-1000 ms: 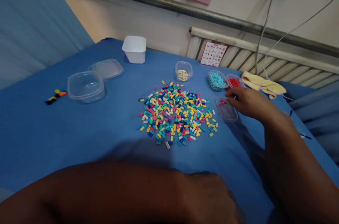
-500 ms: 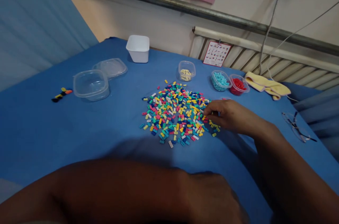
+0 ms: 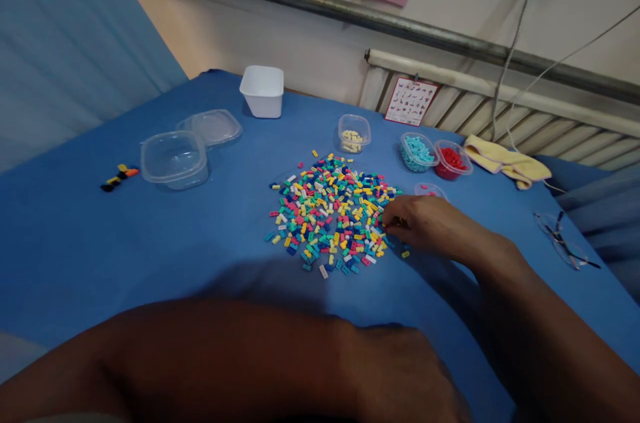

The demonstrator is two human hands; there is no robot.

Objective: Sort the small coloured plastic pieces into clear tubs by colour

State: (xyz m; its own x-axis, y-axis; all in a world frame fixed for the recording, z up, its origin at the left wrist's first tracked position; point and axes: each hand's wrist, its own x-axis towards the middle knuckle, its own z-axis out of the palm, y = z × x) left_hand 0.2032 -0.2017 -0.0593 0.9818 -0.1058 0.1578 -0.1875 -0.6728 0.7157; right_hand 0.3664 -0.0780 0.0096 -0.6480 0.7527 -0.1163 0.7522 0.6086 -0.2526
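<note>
A mound of small toy building bricks [image 3: 330,216] in many colours is spread over the blue tablecloth. At its right edge my right hand [image 3: 420,219] reaches down with thumb and fingers curled together in a pinch. Whatever lies between the fingertips is too small and shaded to name. My left hand [image 3: 405,376] rests low in the foreground, the forearm lying across the front of the table; its fingers are hidden. Just behind my right hand is a clear tub [image 3: 433,190] with a few pink bricks, partly covered by the hand.
Clear tubs hold cream bricks [image 3: 353,143], turquoise bricks [image 3: 417,153] and red bricks [image 3: 453,159]. A white bin [image 3: 263,103], a clear box [image 3: 175,169], a lid [image 3: 217,127] and joined bricks [image 3: 119,178] are to the left. A yellow cloth [image 3: 507,161] and eyeglasses [image 3: 563,239] lie right.
My right hand has shifted slightly down and left against the brick mound, uncovering more of the tub with pink bricks. My left arm stays where it was.
</note>
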